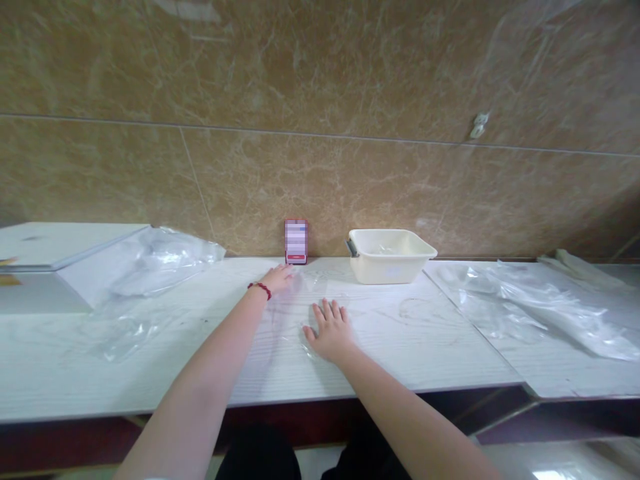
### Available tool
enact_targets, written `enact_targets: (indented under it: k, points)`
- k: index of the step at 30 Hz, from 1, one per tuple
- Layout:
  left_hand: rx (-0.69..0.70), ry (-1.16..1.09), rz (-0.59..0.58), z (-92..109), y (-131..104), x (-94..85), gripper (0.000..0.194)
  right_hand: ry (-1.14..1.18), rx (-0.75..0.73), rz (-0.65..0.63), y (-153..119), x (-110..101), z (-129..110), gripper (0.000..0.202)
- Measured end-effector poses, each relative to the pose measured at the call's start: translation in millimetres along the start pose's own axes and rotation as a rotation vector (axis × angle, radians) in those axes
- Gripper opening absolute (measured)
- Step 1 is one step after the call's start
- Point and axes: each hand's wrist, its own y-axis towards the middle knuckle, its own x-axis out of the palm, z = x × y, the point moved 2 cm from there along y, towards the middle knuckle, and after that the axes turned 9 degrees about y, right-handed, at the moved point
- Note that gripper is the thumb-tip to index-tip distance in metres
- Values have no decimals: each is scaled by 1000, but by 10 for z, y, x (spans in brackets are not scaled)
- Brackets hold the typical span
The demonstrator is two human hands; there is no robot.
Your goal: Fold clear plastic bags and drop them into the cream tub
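A thin transparent plastic bag (315, 283) lies flat on the white wood-grain table (400, 327), its outline faint. My right hand (331, 332) rests palm down on its nearer part, fingers spread. Farther forward, my left hand (280, 276) reaches out with fingers extended over the bag's left side, a red beaded bracelet (261, 288) at the wrist. Just beyond those fingertips a phone (296, 243) stands upright against the wall, its screen lit and blurred. Neither hand grips anything that I can see.
A cream plastic bin (393, 260) with a grey handle stands right of the phone. Crumpled plastic bags (550, 310) lie on the right. On the left are a white box (75, 277) and more plastic bags (160, 263). A marbled wall (320, 180) borders the back edge.
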Motion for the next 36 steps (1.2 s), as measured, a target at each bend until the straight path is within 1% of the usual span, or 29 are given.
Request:
enact_targets:
  k: [3,7,9,11,13,15,16,18,19,22,23,25,27,30,34,36]
  points:
    - [-23,-9,-50,-123,-211,-6,51,-4,1,-11,7,6,6,62]
    - [-7,-30,-100,-118,-512,34,58,16,-8,-11,8,32,-1,63]
    - [23,-44,-169,-103,-606,53,69,43,-8,3,5,18,-11,65]
    - [38,-49,-228,-126,-658,51,81,112,15,62,19,-42,8,64]
    - [20,-46,-217,-180,-676,22,84,221,69,184,75,-156,89,56]
    - [-22,-36,-141,-217,-674,-31,80,328,135,294,193,-298,235,43]
    - [-43,-25,-88,-209,-670,-64,76,365,163,296,279,-364,322,37]
    - [-52,-4,28,-109,-666,-138,67,407,191,188,489,-474,494,28]
    - [-34,1,84,-14,-669,-175,61,396,181,129,597,-522,568,26]
    - [132,-40,206,393,-703,-254,48,260,164,-27,849,-604,745,23]
    - [199,-60,211,537,-723,-258,45,208,177,-79,894,-605,793,23]
    - [345,-88,172,790,-767,-231,44,136,220,-165,920,-575,876,28]
    - [438,-100,142,950,-802,-181,47,107,246,-204,887,-528,938,35]
    - [487,-93,91,1019,-813,-110,51,98,235,-200,809,-474,976,40]
    - [530,-90,4,970,-790,-66,52,129,124,-220,766,-438,916,21]
    - [523,-97,-4,945,-778,-63,52,119,75,-198,765,-435,862,18]
